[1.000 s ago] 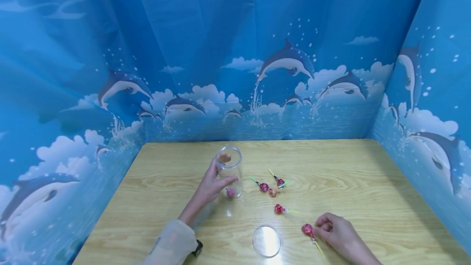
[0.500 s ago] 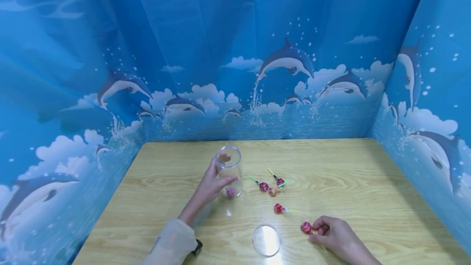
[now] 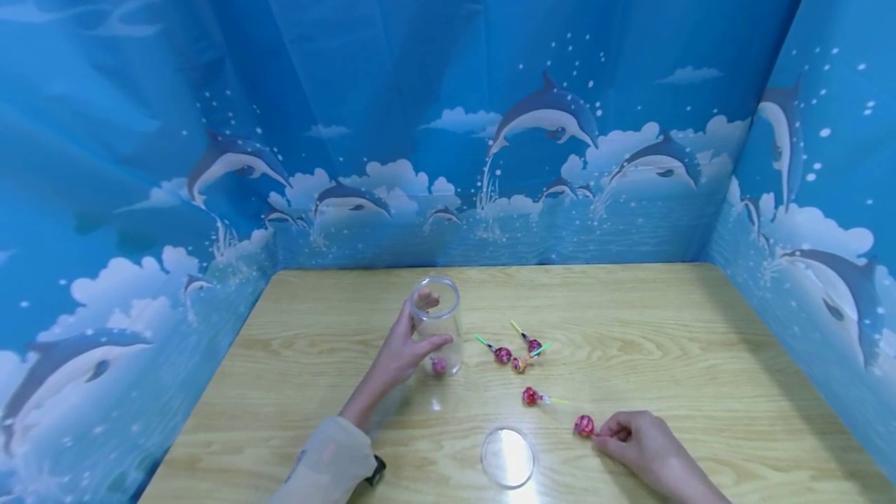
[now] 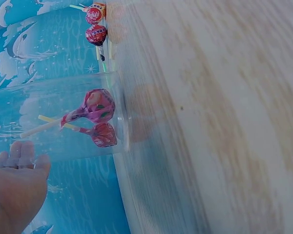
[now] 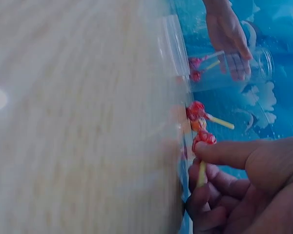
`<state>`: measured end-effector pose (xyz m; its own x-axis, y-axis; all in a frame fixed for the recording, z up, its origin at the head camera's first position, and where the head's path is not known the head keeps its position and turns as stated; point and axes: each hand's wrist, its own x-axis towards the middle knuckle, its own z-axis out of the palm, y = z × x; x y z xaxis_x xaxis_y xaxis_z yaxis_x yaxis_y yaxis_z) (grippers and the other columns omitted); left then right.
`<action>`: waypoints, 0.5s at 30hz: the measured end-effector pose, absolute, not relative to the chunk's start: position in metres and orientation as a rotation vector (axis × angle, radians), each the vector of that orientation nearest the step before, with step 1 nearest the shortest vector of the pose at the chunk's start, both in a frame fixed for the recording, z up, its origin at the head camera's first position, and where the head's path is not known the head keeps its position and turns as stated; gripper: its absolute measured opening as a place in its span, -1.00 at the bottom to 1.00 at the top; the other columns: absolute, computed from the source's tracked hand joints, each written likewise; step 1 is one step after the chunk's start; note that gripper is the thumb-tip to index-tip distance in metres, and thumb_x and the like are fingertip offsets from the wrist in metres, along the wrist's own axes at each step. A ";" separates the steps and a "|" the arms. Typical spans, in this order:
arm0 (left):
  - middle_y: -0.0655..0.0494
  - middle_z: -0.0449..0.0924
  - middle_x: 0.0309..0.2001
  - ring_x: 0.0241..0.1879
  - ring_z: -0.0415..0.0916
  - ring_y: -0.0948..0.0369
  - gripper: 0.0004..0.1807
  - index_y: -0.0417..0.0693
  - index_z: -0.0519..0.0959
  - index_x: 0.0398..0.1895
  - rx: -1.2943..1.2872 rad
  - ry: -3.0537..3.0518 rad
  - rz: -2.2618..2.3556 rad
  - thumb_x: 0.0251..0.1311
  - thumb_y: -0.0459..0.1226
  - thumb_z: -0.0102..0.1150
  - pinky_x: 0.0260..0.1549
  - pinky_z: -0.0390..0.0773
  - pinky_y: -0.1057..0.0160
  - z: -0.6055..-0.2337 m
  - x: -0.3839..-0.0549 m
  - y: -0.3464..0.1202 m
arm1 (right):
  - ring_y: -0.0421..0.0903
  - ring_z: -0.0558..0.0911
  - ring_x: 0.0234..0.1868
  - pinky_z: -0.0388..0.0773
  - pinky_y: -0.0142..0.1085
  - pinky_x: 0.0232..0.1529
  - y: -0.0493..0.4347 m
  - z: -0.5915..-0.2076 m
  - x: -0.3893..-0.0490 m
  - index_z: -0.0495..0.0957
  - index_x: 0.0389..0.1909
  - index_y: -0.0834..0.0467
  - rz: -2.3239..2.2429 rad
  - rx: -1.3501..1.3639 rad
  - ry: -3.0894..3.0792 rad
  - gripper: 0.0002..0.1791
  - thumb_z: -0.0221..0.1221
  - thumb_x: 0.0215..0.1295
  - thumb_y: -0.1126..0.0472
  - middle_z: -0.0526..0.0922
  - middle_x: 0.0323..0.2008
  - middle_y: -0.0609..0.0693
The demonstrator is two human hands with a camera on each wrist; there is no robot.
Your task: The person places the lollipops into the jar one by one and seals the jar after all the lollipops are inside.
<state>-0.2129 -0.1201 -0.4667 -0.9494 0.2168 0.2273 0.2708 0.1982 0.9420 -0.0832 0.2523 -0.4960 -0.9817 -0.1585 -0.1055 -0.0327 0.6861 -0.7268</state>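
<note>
My left hand (image 3: 399,356) holds a clear, upright jar (image 3: 453,344) around its side, with the mouth uncovered. Inside the jar are a pink lollipop (image 4: 98,105) and a red lollipop (image 4: 104,135), as the left wrist view shows. At the right, my right hand (image 3: 647,448) pinches another red lollipop (image 3: 584,425) by its yellow stick, just below the wrapped head. In the right wrist view the thumb lies along this lollipop (image 5: 205,138).
A round clear lid (image 3: 507,459) lies near the table's front, between the hands. Single red lollipop (image 3: 530,397) lies behind it. Farther back, a small group of lollipops (image 3: 502,355) is right of the jar. Dolphin-print curtains (image 3: 420,99) enclose the table (image 3: 336,294).
My right hand has taken hold of the front lollipop's stick and turned the lollipop slightly, its head now a little farther back. The left hand and jar have stayed in place.
</note>
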 end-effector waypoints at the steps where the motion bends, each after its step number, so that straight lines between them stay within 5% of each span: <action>1: -0.27 0.39 0.40 0.43 0.30 -0.13 -0.10 -0.12 0.23 0.50 -0.489 -2.396 -1.901 0.12 -0.34 0.51 0.49 0.12 -0.24 -0.467 -0.213 -0.120 | -0.33 0.43 -0.51 0.46 -0.43 -0.50 0.254 -0.495 -0.084 0.70 -0.37 0.11 -1.217 -0.143 2.703 -0.93 0.40 0.27 0.23 0.60 -0.50 -0.14; 10: -0.16 0.43 0.40 0.43 0.32 -0.12 -0.11 -0.08 0.25 0.49 -0.472 -2.401 -1.897 0.11 -0.33 0.52 0.47 0.18 -0.23 -0.467 -0.213 -0.120 | -0.24 0.44 -0.54 0.42 -0.41 -0.56 0.260 -0.478 -0.093 0.73 -0.18 0.25 -1.491 0.160 2.520 -0.77 0.34 0.37 0.13 0.61 -0.49 -0.02; 15: -0.19 0.42 0.40 0.43 0.31 -0.13 -0.11 -0.07 0.26 0.48 -0.466 -2.404 -1.899 0.11 -0.34 0.52 0.47 0.19 -0.23 -0.467 -0.213 -0.120 | -0.22 0.50 -0.50 0.52 -0.39 -0.48 0.260 -0.469 -0.099 0.68 -0.09 0.36 -1.665 0.113 2.422 -0.69 0.26 0.47 0.14 0.66 -0.42 0.05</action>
